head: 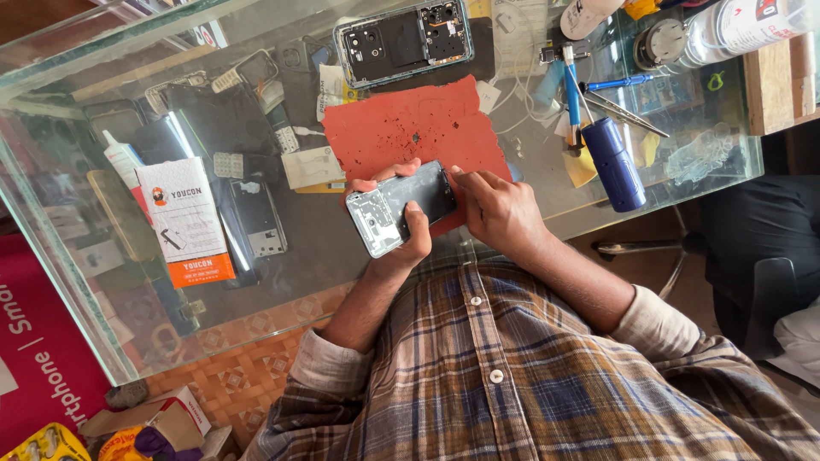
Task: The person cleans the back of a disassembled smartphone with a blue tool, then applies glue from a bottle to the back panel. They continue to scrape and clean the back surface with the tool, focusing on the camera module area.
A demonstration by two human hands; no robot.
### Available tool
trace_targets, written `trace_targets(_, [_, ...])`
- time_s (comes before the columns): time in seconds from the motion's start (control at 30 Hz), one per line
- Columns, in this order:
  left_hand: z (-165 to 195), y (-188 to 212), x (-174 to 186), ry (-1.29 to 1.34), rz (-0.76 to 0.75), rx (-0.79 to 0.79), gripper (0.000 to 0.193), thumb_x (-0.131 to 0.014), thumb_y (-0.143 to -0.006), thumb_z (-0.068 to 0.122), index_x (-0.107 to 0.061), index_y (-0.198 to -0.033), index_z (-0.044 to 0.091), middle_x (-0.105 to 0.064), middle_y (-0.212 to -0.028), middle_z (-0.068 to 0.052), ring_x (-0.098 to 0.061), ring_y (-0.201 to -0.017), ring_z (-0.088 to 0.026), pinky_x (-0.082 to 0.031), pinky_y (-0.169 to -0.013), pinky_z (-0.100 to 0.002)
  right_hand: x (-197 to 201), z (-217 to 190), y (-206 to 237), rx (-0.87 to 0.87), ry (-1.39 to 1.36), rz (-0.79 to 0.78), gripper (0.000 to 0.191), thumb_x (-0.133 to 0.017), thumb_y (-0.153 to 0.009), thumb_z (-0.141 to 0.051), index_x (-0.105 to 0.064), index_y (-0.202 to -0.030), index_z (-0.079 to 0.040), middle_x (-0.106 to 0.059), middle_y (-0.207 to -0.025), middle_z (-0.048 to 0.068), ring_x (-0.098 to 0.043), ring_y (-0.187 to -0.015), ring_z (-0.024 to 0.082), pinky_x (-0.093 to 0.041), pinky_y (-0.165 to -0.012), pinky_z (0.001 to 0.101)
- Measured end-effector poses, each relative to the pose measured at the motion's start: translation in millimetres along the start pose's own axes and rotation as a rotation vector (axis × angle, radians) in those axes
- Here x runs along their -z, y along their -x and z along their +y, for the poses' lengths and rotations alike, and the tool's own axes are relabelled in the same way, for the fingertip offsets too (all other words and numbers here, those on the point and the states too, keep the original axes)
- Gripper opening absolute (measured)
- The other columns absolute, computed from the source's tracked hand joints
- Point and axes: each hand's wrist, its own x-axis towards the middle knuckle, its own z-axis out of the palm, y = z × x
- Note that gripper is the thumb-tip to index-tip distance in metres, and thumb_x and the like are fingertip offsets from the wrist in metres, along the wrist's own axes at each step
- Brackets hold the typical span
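Red work mat (401, 128) lies just beyond our fingertips. Our left hand (395, 224) wraps a phone frame (401, 207), thumb across its dark half. Our right hand (495, 209) touches the frame's far end, fingers curled narrow. Blue screwdriver (613, 162) rests apart, past the right knuckles.

You see a red mat (401, 124) on the glass table (325, 248). Above it lies an open phone (403, 40) with its back off. A blue screwdriver (612, 162) lies to the side, near some tweezers (623, 111). A white and orange packet (186, 222) lies far off.
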Motion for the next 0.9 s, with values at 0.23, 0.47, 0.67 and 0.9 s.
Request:
trace_targets(0.23, [2, 0, 0, -0.008, -0.006, 0.012, 0.057, -0.05, -0.091, -0.006, -0.021, -0.136, 0.012, -0.055, -0.13, -0.022, -0.061, -0.128, -0.032, -0.052, -0.113, -0.049, 0, -4, -5, -0.006, 0.019, -0.027, 0.032, -0.064, -0.092, -0.004, -0.065, -0.124, -0.003, -0.07, -0.086, 0.012, -0.07, -0.07, 0.035, -0.053, -0.055, 0.0462])
trace_targets(0.47, [2, 0, -1, -0.013, 0.006, 0.032, 0.057, -0.05, -0.091, -0.006, -0.021, -0.137, 0.012, -0.055, -0.129, -0.023, -0.061, -0.126, -0.032, -0.051, -0.116, -0.051, 0, -7, -9, -0.015, 0.014, -0.02, 0.033, -0.065, -0.093, -0.006, -0.065, -0.126, -0.002, -0.069, -0.084, 0.013, -0.069, -0.07, 0.036, -0.052, -0.055, 0.0473])
trace_targets(0.67, [0, 0, 1, 0.036, -0.005, 0.08, 0.053, -0.049, -0.095, -0.004, -0.02, -0.137, 0.012, -0.055, -0.132, -0.022, -0.061, -0.127, -0.032, -0.049, -0.114, -0.048, 0, -9, -12, -0.014, 0.007, -0.016, 0.025, -0.064, -0.095, -0.006, -0.066, -0.12, -0.003, -0.069, -0.084, 0.014, -0.068, -0.068, 0.036, -0.052, -0.054, 0.0467])
trace_targets(0.9, [-6, -11, 11, 0.071, 0.013, 0.113, 0.062, -0.052, -0.099, -0.003, -0.018, -0.149, 0.01, -0.061, -0.13, -0.024, -0.063, -0.12, -0.03, -0.05, -0.112, -0.047, 0, -10, -14, -0.009, 0.038, -0.013, 0.024, -0.065, -0.095, -0.008, -0.067, -0.119, -0.003, -0.068, -0.083, 0.013, -0.068, -0.067, 0.036, -0.051, -0.053, 0.047])
